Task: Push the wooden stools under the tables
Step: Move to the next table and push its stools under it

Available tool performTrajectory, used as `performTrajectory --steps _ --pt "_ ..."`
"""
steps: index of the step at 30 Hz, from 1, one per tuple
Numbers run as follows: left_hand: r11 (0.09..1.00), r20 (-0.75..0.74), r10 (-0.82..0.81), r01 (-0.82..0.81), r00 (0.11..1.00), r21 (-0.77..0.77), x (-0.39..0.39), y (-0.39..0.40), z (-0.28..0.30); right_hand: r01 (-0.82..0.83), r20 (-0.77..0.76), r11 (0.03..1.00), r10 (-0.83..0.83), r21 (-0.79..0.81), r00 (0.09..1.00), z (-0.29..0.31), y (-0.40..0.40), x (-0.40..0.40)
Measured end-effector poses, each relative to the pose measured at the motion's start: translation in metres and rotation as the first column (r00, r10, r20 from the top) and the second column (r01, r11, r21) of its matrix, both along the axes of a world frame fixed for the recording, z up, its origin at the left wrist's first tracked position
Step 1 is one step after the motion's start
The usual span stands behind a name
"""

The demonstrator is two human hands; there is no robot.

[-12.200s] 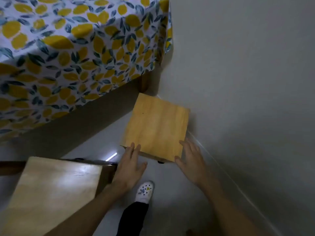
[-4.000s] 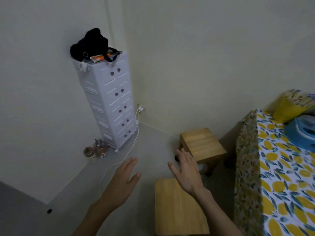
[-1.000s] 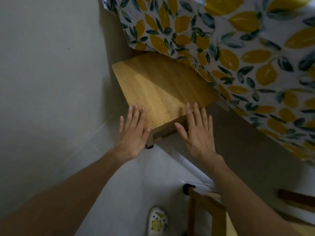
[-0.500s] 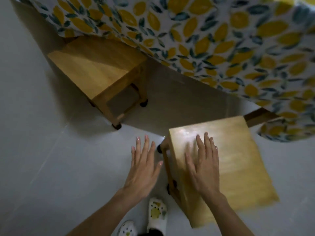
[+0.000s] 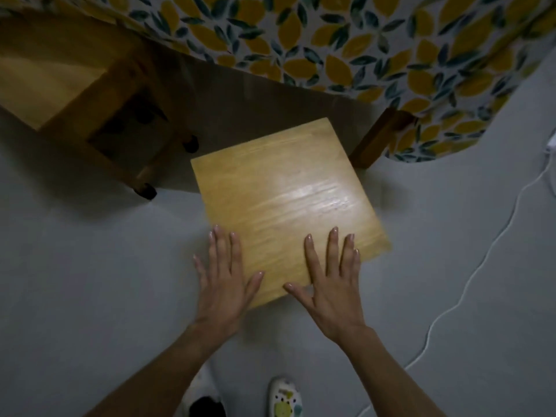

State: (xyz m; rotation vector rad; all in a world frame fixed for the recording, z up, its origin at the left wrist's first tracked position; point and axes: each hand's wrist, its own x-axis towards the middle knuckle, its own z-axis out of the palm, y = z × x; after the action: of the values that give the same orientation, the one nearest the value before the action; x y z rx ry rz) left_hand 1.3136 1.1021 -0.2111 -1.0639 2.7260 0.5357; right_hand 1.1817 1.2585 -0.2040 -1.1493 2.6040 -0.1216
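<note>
A square wooden stool (image 5: 282,194) stands on the grey floor in front of the table with the lemon-print cloth (image 5: 346,49). Its far edge lies in the table's shadow, most of its top is out in the light. My left hand (image 5: 225,275) lies flat on the stool's near left corner, fingers spread. My right hand (image 5: 331,281) lies flat on the near edge, fingers spread. A second wooden stool (image 5: 66,76) sits at the upper left, partly under the cloth.
A wooden table leg (image 5: 376,139) stands just right of the stool's far corner. A white cable (image 5: 481,266) snakes over the floor on the right. My two white patterned shoes (image 5: 282,398) are at the bottom edge.
Both hands left the first stool, now part-way under the cloth, and moved to the second stool. Since half a second ago my left hand came onto its top and the stool sits squarer to the table.
</note>
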Motion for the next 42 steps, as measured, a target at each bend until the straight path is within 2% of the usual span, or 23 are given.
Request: performTrajectory --steps 5,11,22,28,42 --pt "0.997 -0.032 -0.076 0.075 0.997 -0.024 -0.01 -0.004 -0.001 -0.036 -0.036 0.999 0.036 -0.006 0.999 -0.011 -0.002 -0.016" --pt "0.996 -0.054 -0.061 0.057 0.997 -0.064 -0.048 -0.023 -0.003 -0.082 -0.055 0.997 0.081 -0.011 0.995 -0.014 -0.027 -0.064" --pt "0.992 -0.073 -0.088 0.08 0.993 -0.1 -0.165 -0.138 0.0 -0.067 -0.07 0.998 0.068 0.009 0.995 -0.011 -0.14 -0.179" --pt "0.994 -0.064 -0.099 0.096 0.993 -0.055 -0.224 -0.195 0.002 -0.04 -0.046 0.998 0.042 0.049 0.998 -0.007 -0.192 -0.233" --pt "0.991 -0.041 -0.117 0.114 0.992 -0.068 -0.261 -0.222 0.002 -0.036 0.001 0.994 0.036 0.101 0.999 -0.001 -0.22 -0.267"
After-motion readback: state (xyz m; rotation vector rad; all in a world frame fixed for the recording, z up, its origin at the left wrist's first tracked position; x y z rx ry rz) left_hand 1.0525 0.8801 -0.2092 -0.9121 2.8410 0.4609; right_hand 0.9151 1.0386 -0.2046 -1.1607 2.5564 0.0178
